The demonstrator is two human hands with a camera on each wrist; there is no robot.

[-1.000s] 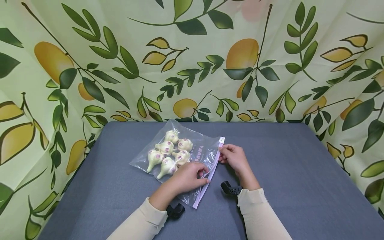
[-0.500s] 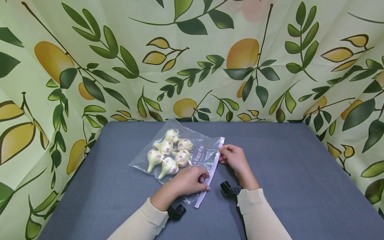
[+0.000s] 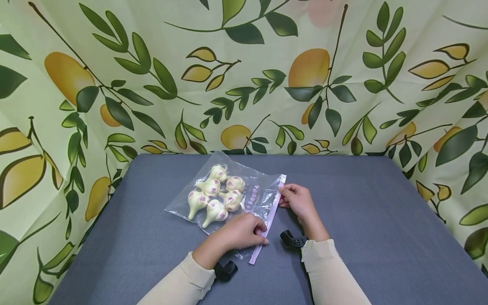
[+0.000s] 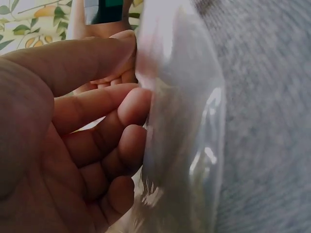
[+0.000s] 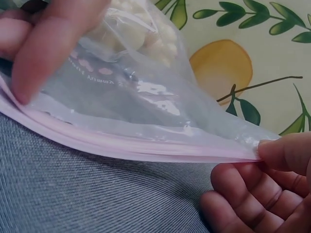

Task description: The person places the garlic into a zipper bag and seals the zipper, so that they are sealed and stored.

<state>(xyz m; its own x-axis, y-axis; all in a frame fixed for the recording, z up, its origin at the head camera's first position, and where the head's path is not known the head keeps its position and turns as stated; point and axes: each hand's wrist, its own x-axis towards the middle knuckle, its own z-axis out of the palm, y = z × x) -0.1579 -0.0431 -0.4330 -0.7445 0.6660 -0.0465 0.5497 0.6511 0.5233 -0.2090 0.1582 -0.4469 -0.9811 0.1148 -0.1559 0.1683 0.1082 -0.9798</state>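
A clear zip bag [image 3: 253, 186] with a pink zip strip [image 5: 136, 145] lies slanted on the table, its mouth to the right. Several garlic bulbs [image 3: 209, 187] rest inside, toward its far left part. My right hand [image 3: 299, 201] pinches the upper end of the strip between thumb and fingers, as the right wrist view shows. My left hand [image 3: 242, 231] reaches over the bag and holds its mouth lower down, thumb and curled fingers at the strip. In the left wrist view, the fingertips [image 4: 138, 104] meet the edge of the plastic. Part of the bag is hidden beneath this hand.
The grey cloth-covered table [image 3: 362, 220] extends around the bag. A curtain [image 3: 244, 76] printed with fruit and leaves hangs behind it and along both sides. Each wrist carries a small black camera mount [image 3: 293, 240].
My left hand has shifted slightly down along the bag's mouth, and its fingers have closed in toward the strip. The strip's lower end has moved slightly right. My right hand stays at the upper end.
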